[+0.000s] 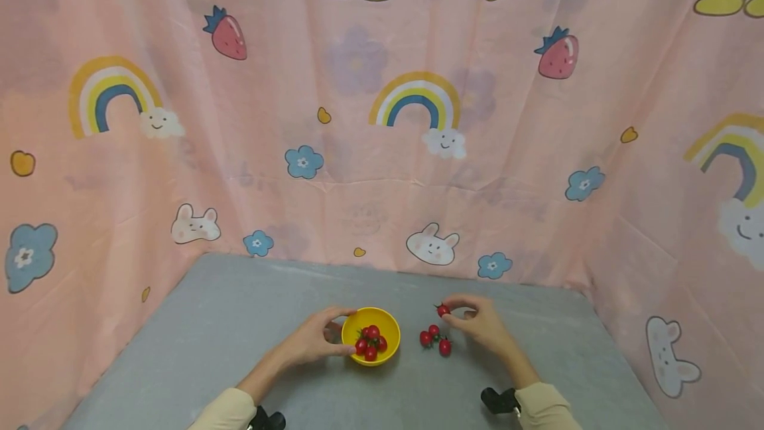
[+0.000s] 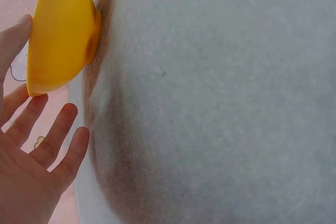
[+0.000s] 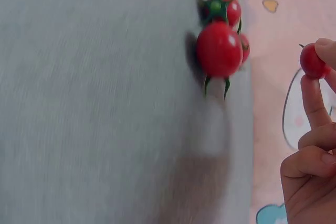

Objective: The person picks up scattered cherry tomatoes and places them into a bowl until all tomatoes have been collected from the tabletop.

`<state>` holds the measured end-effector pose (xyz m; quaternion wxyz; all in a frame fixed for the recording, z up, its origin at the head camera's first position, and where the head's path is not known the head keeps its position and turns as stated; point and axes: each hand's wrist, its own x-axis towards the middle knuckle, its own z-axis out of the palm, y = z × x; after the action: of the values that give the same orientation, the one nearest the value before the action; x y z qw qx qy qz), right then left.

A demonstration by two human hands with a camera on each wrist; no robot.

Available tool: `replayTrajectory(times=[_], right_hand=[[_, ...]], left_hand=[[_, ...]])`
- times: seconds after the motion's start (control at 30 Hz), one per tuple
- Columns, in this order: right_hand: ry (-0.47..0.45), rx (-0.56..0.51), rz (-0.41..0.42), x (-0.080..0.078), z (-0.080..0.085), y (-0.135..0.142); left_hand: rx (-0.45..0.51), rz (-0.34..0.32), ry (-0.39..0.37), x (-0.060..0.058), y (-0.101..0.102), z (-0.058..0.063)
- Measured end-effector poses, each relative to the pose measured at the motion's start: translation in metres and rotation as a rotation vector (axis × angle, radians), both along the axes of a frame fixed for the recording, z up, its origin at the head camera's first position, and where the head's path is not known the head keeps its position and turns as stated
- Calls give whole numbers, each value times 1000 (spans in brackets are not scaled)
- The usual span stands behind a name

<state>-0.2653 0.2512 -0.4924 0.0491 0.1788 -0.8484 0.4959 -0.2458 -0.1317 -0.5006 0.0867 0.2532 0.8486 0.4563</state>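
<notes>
A yellow bowl (image 1: 390,330) stands on the grey table with several cherry tomatoes (image 1: 371,344) inside. My left hand (image 1: 310,338) holds the bowl's left side, thumb and a fingertip at its rim; in the left wrist view the other fingers (image 2: 67,153) are spread apart from it. Between thumb and finger, my right hand (image 1: 480,324) pinches a cherry tomato (image 3: 312,61) with a bit of green stem, above the table. Three more cherry tomatoes (image 1: 445,347) lie close together to the right of the bowl, just below and left of my right hand.
The grey tabletop (image 1: 239,297) reaches back to a pink patterned curtain (image 1: 370,217), which also hangs along the left and right sides. Dark wrist mounts (image 1: 500,401) sit by both sleeves.
</notes>
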Motion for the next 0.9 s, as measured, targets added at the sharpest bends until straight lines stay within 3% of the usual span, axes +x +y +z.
replayTrajectory(times=[0.27, 0.6, 0.9], right_hand=[[-53, 7, -1, 1, 5, -22], [-36, -57, 88, 3, 3, -35], [-48, -74, 115, 6, 7, -50]], left_hand=[[3, 3, -1, 0, 0, 0], [9, 10, -11, 2, 1, 1], [7, 17, -26, 2, 2, 3]])
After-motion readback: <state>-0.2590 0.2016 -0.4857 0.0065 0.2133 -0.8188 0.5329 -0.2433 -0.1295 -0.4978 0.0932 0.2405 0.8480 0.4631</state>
